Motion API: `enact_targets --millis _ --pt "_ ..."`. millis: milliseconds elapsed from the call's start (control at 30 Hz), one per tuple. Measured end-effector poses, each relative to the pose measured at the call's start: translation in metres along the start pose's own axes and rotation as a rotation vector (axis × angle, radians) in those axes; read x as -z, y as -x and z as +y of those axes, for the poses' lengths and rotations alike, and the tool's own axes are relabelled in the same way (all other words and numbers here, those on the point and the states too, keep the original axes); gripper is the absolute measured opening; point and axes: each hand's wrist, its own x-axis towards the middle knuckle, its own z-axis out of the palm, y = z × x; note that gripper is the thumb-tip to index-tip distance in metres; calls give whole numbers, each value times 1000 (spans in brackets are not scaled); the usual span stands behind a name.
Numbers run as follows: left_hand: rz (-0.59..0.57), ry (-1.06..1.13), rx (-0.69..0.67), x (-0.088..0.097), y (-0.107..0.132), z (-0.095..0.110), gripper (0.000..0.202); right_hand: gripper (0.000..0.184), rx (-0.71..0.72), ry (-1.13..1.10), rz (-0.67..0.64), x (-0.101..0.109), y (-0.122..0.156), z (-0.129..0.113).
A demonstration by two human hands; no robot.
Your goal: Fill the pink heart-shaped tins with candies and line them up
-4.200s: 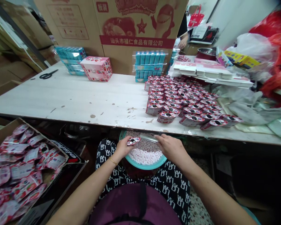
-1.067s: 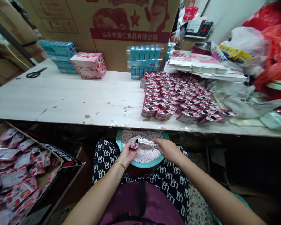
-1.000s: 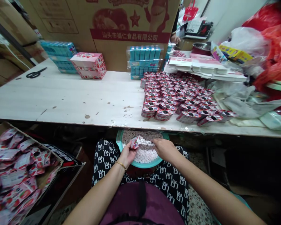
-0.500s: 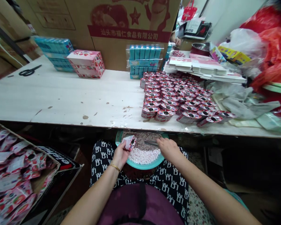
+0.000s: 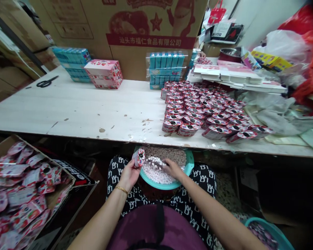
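Observation:
My left hand (image 5: 129, 175) is closed around a small strawberry-printed candy carton (image 5: 138, 157), tilted so that its end with a dark round hole faces right. It is at the left rim of a turquoise basin (image 5: 156, 183) on my lap, which holds many small whitish candies (image 5: 160, 175). My right hand (image 5: 173, 169) grips a scoop (image 5: 160, 163) over the basin. White candies heap on the scoop and cover most of it, and its handle is hidden in my fingers.
Rows of similar cartons (image 5: 190, 118) stand on the white table (image 5: 94, 111). At left, an open cardboard box (image 5: 70, 173) holds many flattened-looking cartons. Scissors (image 5: 47, 82), a pink strawberry box (image 5: 104, 73) and blue packs lie farther back. Another turquoise basin (image 5: 276, 227) sits low right.
My right hand has moved left and down with the scoop, which now bears candies. My left hand has shifted left and turned the carton's holed end more upright. The view has swung slightly left.

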Motion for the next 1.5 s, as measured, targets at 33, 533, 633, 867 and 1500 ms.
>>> enact_targets --millis 33,533,633,867,1500 --pt "3 6 4 -1 0 -1 22 31 23 -32 12 8 5 -1" --pt "-32 -20 155 -12 -4 -43 19 24 208 703 41 113 48 -93" --pt "-23 26 159 -11 -7 -41 18 22 249 729 58 113 48 -102" --pt "-2 113 229 -11 -5 -34 15 24 200 727 78 128 53 -101" --pt "58 29 281 -8 7 -49 15 29 192 520 15 116 56 -70"
